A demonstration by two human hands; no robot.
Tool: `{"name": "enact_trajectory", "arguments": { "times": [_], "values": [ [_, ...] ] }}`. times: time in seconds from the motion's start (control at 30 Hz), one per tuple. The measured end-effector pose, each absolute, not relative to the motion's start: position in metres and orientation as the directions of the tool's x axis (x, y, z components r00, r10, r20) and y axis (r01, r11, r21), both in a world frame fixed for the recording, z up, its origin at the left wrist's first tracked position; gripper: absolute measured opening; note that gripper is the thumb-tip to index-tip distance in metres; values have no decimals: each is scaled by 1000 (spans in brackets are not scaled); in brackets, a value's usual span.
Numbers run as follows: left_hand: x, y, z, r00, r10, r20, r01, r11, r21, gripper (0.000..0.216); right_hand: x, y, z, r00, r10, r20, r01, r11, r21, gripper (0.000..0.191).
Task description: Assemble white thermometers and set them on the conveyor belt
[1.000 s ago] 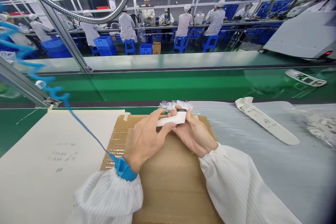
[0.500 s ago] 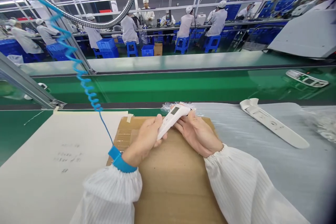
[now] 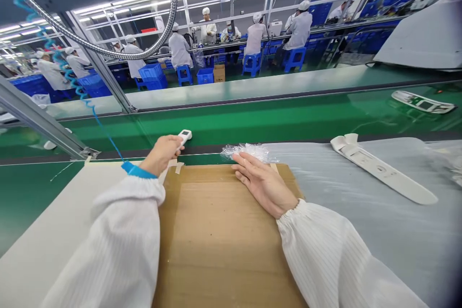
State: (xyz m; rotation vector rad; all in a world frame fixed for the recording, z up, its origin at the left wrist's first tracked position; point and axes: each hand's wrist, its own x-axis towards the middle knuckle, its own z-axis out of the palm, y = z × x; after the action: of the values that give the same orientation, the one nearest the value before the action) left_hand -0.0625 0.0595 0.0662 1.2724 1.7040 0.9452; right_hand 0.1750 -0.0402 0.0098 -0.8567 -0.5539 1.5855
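My left hand [image 3: 164, 153] is stretched forward and closed around a small white handheld device [image 3: 185, 136] with a little screen, holding it over the near edge of the green conveyor belt [image 3: 274, 118]. A blue wrist strap [image 3: 137, 171] with a coiled blue cord sits on that wrist. My right hand [image 3: 260, 180] lies flat and open on the brown cardboard sheet [image 3: 216, 240], its fingertips touching a crumpled clear plastic bag [image 3: 247, 150].
A long white plastic shell [image 3: 382, 169] lies on the grey foam mat at right. Another white part [image 3: 424, 102] rides on the belt, far right. White paper [image 3: 32, 245] covers the bench left of the cardboard. A metal frame post [image 3: 43, 125] stands left. Several workers sit at benches behind.
My left hand has carried the white device away from my right hand, forward and left to the belt's edge. My right hand has let go and now rests flat by the plastic bag.
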Motion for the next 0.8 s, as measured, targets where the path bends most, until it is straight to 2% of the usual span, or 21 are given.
{"name": "enact_trajectory", "arguments": {
  "times": [0.23,0.33,0.4,0.5,0.63,0.7,0.8],
  "values": [
    [-79,106,71,-279,951,134,668,92,739,7,176,-41,11,-45,974,-221,-643,-197,-740,31],
    [-77,102,61,-252,935,248,752,28,658,7,177,-40,7,-49,976,-213,-658,-192,-728,30],
    [-67,94,57,-146,952,268,783,-54,620,4,177,-39,3,-57,978,-200,-661,-187,-727,28],
    [-36,79,55,151,964,220,759,-256,599,11,176,-38,1,-106,980,-169,-635,-198,-747,27],
    [15,57,46,536,833,135,598,-488,636,25,176,-38,5,-130,976,-174,-622,-217,-752,27],
    [31,46,38,586,800,128,575,-522,631,26,178,-37,8,-97,976,-197,-658,-211,-722,28],
    [34,32,25,462,857,229,622,-497,605,23,179,-35,12,-13,967,-253,-724,-184,-665,32]
  ]
}}
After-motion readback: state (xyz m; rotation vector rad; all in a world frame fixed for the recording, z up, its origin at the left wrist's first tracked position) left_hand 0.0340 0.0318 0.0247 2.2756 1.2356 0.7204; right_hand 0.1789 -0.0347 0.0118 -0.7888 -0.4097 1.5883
